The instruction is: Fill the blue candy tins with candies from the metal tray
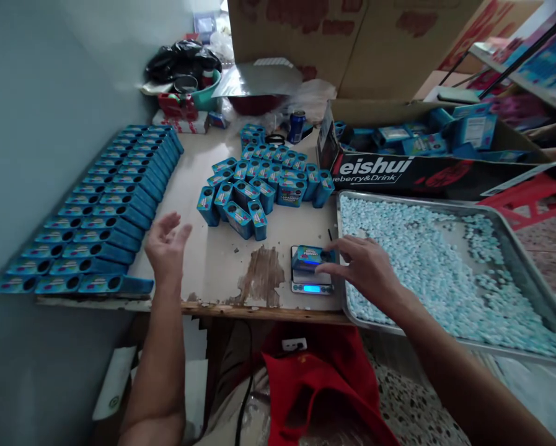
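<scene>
A small blue box (307, 256) with a dark round hole in its top stands on a digital scale (312, 288) whose display glows blue. My right hand (368, 263) reaches in from the right, its thumb at the box's front and its fingers behind the right end. My left hand (167, 244) hovers over the table, fingers loosely curled and apart, with nothing in it. Left of it run rows of similar blue boxes (114, 209). Between the hands, farther back, a loose cluster of these boxes (259, 179) stands on the table.
A metal tray (505, 217) of small pale blue pieces (412, 260) lies at the right. Behind it stands an open carton (375, 172) holding more blue boxes. A blue can (297, 127) and a teal basin (207, 93) are at the back. The table's wooden front edge (259, 311) is worn.
</scene>
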A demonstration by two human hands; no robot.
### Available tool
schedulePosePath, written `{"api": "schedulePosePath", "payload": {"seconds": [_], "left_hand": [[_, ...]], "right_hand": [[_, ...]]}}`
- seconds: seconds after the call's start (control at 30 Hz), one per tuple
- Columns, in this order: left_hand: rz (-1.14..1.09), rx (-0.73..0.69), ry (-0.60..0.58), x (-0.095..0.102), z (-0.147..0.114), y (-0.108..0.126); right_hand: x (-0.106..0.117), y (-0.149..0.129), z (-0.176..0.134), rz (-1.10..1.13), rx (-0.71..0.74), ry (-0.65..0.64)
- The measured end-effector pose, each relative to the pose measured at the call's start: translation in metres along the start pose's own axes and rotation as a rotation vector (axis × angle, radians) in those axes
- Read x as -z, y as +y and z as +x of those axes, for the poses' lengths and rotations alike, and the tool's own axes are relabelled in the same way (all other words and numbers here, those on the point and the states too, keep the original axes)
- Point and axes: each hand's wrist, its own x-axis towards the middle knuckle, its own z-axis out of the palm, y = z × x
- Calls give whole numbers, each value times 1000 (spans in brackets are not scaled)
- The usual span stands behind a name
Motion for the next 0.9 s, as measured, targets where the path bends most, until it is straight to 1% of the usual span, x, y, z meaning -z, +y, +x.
{"api": "schedulePosePath", "payload": {"seconds": [0.07,0.13,0.17,0.23,0.3,0.37,0.43,0.5,0.53,0.6,0.63,0.7,0.77,0.83,0.9], "left_hand": [[-106,65,11,-5,41,-9],[-147,112,24,-10,78,-28],[-167,141,29,-12,97,-41],[-212,217,40,-19,132,-69],[-264,300,44,-30,166,-99],[-385,369,26,-45,193,-126],[-552,407,-20,-62,212,-149],[-722,408,-53,-77,221,-168],[-786,400,-52,-83,223,-177],[-864,383,-22,-91,224,-191],[-889,376,1,-93,224,-198],[-887,354,39,-95,224,-207],[-850,317,63,-96,225,-213],[-812,291,73,-97,226,-215],[-817,281,77,-99,227,-214]], "right_hand": [[9,4,12,143,-55,128],[16,8,37,292,-119,231],[17,10,54,359,-148,264],[14,15,97,448,-186,288],[4,19,154,462,-181,271],[-12,23,222,428,-152,243],[-35,25,298,354,-118,201],[-64,28,373,314,-105,162],[-80,29,408,271,-108,133],[-110,32,466,259,-93,114],[-123,35,487,281,-82,91],[-142,41,515,351,-65,8],[-148,49,526,410,-35,-117],[-143,57,524,433,12,-236],[-133,63,516,459,35,-343]]}}
